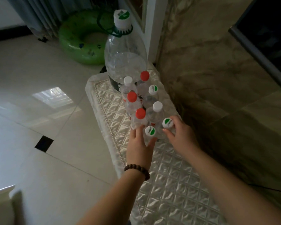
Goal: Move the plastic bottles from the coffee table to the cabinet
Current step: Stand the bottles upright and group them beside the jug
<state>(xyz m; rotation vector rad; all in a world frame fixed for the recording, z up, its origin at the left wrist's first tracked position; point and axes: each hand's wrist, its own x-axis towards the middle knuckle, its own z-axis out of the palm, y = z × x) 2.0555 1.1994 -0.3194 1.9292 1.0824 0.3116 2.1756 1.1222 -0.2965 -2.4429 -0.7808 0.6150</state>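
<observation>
Several small clear plastic bottles stand upright in a cluster on a cabinet top covered with a quilted satin cloth [177,181]. Their caps are red [140,113], white [157,106] or white with green. My left hand [140,143] holds the nearest bottle with a green-and-white cap [150,131] between fingers and thumb. My right hand [181,132] curls round the neighbouring bottle with a green-and-white cap [167,122]. A large clear water jug [125,54] with a white cap and green handle stands behind the cluster.
A marble wall [217,78] runs along the cabinet's right side. A dark screen edge [258,51] shows at upper right. On the tiled floor [39,111] lie a green inflatable ring [81,39] and grey curtains behind it. A pale furniture corner [5,205] sits lower left.
</observation>
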